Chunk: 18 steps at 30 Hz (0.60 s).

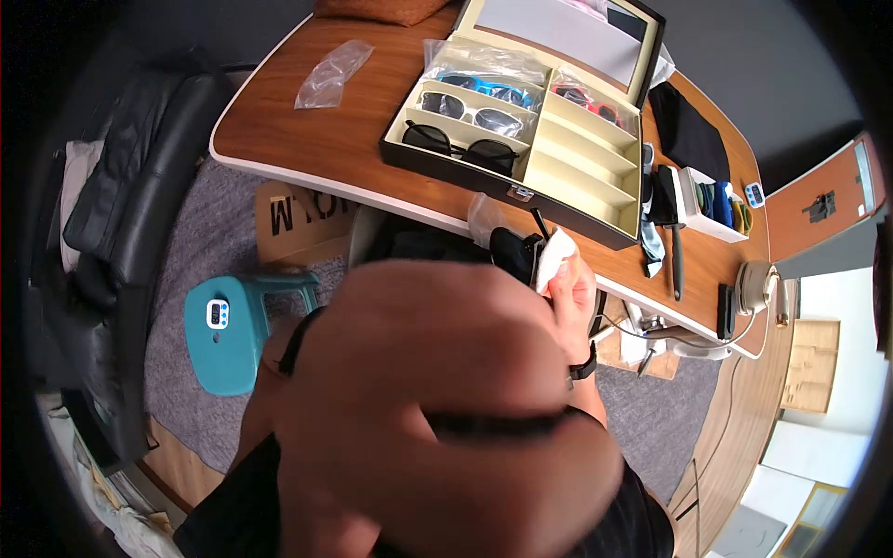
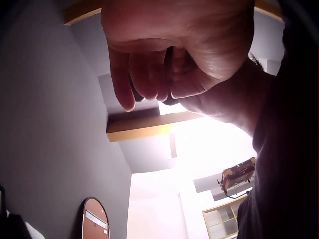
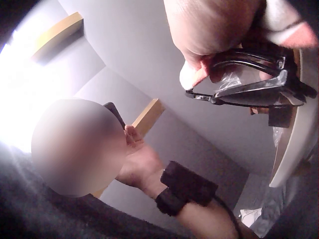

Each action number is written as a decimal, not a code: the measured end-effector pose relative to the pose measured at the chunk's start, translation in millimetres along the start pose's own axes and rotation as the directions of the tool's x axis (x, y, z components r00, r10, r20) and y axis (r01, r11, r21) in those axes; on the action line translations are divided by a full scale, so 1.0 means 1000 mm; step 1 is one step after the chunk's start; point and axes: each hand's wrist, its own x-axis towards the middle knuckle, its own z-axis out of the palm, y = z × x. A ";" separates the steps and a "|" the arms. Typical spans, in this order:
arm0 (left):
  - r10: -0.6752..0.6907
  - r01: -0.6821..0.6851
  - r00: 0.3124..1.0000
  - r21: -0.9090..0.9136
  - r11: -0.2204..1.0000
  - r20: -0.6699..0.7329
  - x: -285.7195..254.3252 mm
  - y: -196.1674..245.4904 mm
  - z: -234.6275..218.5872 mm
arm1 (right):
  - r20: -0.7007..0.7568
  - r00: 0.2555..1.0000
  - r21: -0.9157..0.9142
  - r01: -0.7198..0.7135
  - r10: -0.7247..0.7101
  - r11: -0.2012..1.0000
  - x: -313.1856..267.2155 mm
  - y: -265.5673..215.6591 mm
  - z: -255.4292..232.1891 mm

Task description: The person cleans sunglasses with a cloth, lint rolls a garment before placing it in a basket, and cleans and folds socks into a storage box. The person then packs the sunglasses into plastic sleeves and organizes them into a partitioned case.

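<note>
Close to the head camera, the blurred left hand fills the lower middle of the head view. Bent fingers show on the left hand in the left wrist view, with dark patches between them; whether it grips anything cannot be told. In the right wrist view, the left hand is raised beside the blurred head. The right hand pinches a white cloth against black-framed glasses near the table's front edge. Seen from the right wrist, the glasses hang below the right hand, temples partly folded.
An open display case on the table holds several pairs of glasses, some in clear plastic. To its right are a black-handled tool, a white box of cloths and a corded device. A teal stool stands at left.
</note>
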 end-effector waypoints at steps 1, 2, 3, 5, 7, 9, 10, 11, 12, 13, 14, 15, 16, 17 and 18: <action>0.018 -0.018 1.000 -0.005 1.000 0.002 -0.008 0.007 -0.008 | 0.019 0.999 0.015 0.038 -0.038 0.999 0.000 0.004 -0.001; 0.049 -0.049 0.999 -0.023 0.999 0.002 -0.004 0.003 -0.005 | 0.031 0.996 0.016 0.086 -0.086 0.996 0.002 0.003 -0.005; -0.001 -0.004 0.987 0.032 0.999 0.160 -0.001 -0.014 -0.012 | 0.006 0.994 0.023 0.107 -0.107 0.994 0.001 -0.001 -0.003; -0.198 0.193 0.963 0.045 0.980 0.184 -0.015 -0.055 -0.007 | -0.064 0.987 -0.017 0.149 -0.150 0.989 -0.004 -0.009 -0.002; -0.470 0.485 0.873 -0.127 0.865 0.133 -0.037 -0.080 0.017 | -0.046 0.976 0.061 0.215 -0.212 0.975 -0.002 -0.012 -0.001; -0.593 0.681 0.731 -0.396 0.616 0.336 -0.045 -0.096 0.028 | -0.006 0.947 -0.194 0.315 -0.323 0.929 0.018 -0.028 0.002; -0.572 0.688 0.717 -0.538 0.486 0.400 -0.049 -0.102 0.033 | -0.057 0.949 -0.255 0.287 -0.310 0.924 0.022 -0.037 0.009; -0.541 0.661 0.745 -0.544 0.517 0.391 -0.055 -0.105 0.040 | -0.059 0.943 -0.347 0.289 -0.329 0.892 0.026 -0.036 0.009; -0.515 0.633 0.771 -0.546 0.550 0.375 -0.059 -0.107 0.045 | -0.054 0.937 -0.428 0.290 -0.345 0.856 0.029 -0.034 0.011; -0.531 0.595 0.791 -0.587 0.549 0.305 -0.058 -0.104 0.053 | -0.092 0.936 -0.434 0.269 -0.340 0.860 0.030 -0.036 0.012; -0.493 0.540 0.832 -0.578 0.612 0.256 -0.058 -0.106 0.057 | -0.082 0.927 -0.493 0.282 -0.367 0.823 0.032 -0.036 0.011; -0.532 0.559 0.810 -0.598 0.575 0.245 -0.057 -0.104 0.059 | -0.099 0.921 -0.543 0.267 -0.376 0.796 0.034 -0.041 0.012; -0.570 0.576 0.786 -0.619 0.534 0.240 -0.056 -0.102 0.062 | -0.119 0.915 -0.593 0.246 -0.385 0.767 0.036 -0.045 0.013; -0.598 0.569 0.768 -0.671 0.476 0.227 -0.054 -0.099 0.065 | -0.119 0.913 -0.591 0.250 -0.390 0.767 0.037 -0.045 0.013; -0.591 0.566 0.773 -0.670 0.481 0.229 -0.056 -0.102 0.061 | -0.129 0.908 -0.608 0.244 -0.397 0.755 0.039 -0.044 0.011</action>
